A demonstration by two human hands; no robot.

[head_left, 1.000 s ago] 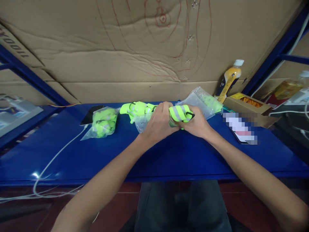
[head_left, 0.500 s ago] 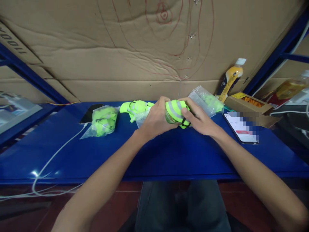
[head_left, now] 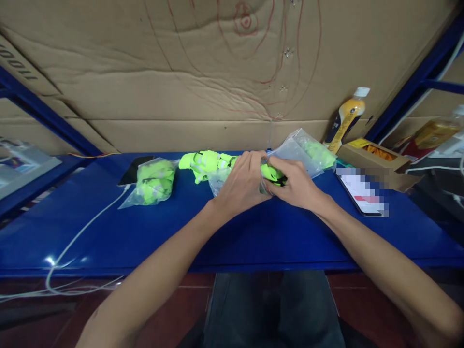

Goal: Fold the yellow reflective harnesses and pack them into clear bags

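A neon-yellow reflective vest (head_left: 271,172), folded into a bundle with a black strap, is between my two hands above the blue table. My left hand (head_left: 239,180) is closed around a clear plastic bag (head_left: 216,181), whose rim shows by the vest. My right hand (head_left: 294,180) grips the bundle from the right, thumb and fingers pressed on it at the bag's mouth. How deep the vest sits in the bag is hidden by my fingers. Behind my left hand lies another loose yellow vest (head_left: 203,163).
A bagged yellow vest (head_left: 156,181) rests on the left by a dark phone (head_left: 134,170) with a white cable (head_left: 87,226). To the right are another bagged vest (head_left: 315,153), a juice bottle (head_left: 346,118), a cardboard box (head_left: 377,157) and a lit phone (head_left: 358,193). Cardboard (head_left: 181,106) walls the back.
The bundle has gone lower and deeper between my hands, so less of its grey stripe shows. My right hand has moved slightly left, closer to my left hand.
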